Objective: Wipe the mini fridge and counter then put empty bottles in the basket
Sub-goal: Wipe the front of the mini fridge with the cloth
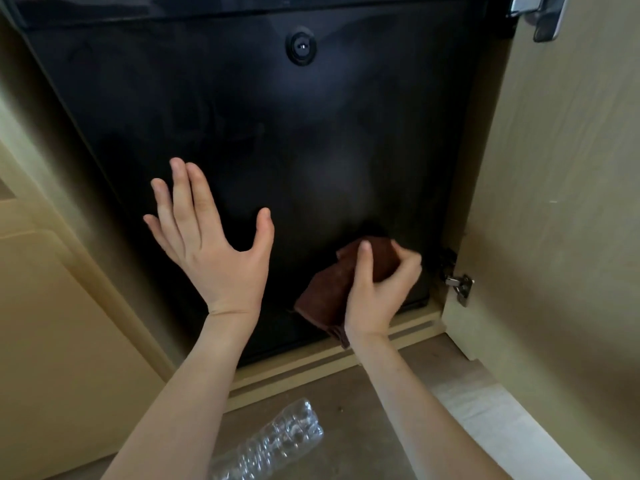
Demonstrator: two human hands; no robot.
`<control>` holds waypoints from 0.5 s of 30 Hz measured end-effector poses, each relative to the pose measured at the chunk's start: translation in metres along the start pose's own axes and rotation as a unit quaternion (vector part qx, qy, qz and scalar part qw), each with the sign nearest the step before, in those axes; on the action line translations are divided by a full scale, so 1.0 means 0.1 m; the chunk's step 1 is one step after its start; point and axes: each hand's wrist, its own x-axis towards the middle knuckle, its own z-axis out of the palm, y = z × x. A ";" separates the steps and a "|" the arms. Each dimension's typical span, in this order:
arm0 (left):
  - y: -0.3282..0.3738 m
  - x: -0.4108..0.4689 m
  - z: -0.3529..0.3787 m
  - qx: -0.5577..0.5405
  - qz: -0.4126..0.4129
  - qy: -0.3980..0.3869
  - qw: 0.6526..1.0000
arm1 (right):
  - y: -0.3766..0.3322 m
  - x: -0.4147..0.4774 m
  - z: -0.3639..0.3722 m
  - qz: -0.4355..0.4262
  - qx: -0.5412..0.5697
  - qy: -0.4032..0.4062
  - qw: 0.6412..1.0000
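Your left hand (214, 244) is raised flat in front of the glossy black mini fridge door (242, 116). Its fingers are straight and fanned, its grip wide and holding nothing. It seems to hover just off the surface, though the view cannot settle whether the palm touches.

Your right hand (377, 289) is low on the door, near the bottom right corner. Its grip is closed around a folded dark brown cloth (325, 296), with the thumb on top and the fingers curled over the far edge, holding the cloth against the door. A loose end of the cloth hangs below your wrist.

High on the door, near its centre, sits a round black fitting (299, 46). The fridge stands inside a pale wooden cabinet (311, 363). The open cabinet door (554, 202) is on the right, with a silver metal hinge (459, 287) low on its inner edge.

On the grey-brown floor (363, 393), between your forearms, a clear crumpled plastic bottle (273, 441) lies on its side, well apart from both hands.
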 end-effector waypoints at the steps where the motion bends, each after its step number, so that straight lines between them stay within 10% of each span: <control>1: 0.01 -0.01 0.01 0.001 -0.001 0.003 1.000 | -0.10 0.10 0.05 -0.026 0.007 -0.008 1.000; 15: 0.32 -0.35 0.20 -0.014 0.003 -0.054 0.998 | 0.16 0.02 -0.11 0.047 -0.016 0.005 0.999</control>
